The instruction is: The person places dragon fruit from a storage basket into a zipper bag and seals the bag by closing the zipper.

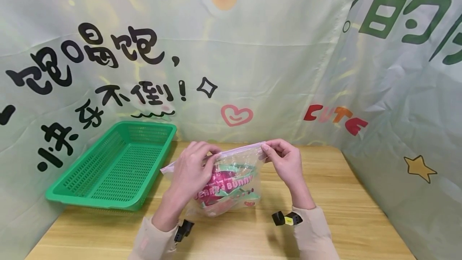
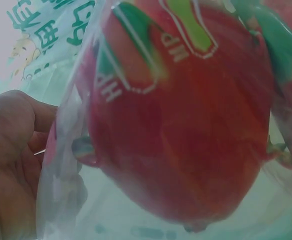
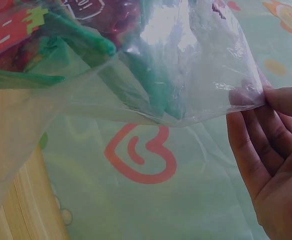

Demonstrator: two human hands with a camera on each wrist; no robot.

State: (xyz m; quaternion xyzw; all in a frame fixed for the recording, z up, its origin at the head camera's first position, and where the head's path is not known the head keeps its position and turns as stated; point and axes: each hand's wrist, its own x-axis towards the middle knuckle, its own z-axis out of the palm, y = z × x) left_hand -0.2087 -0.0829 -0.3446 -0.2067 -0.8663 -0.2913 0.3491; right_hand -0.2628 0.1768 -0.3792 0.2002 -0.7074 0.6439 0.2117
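Note:
A clear zip bag (image 1: 249, 171) with a pale purple zip strip and pink printed lettering is held upright over the wooden table. Through its film shows a red dragon fruit (image 2: 186, 135) with green scales; more green scales fill the side seen in the right wrist view. My left hand (image 1: 193, 165) grips the top edge left of the middle, thumb on the near side and fingers behind. At the top right corner, my right hand (image 1: 286, 163) pinches the zip strip between thumb and fingers. Part of the left end of the strip passes behind my left hand.
A green plastic basket (image 1: 108, 203) with slotted walls stands on the left of the wooden table (image 1: 317, 232). Printed cloth (image 1: 274, 75) hangs behind and along the right side. A small black device sits on each wrist.

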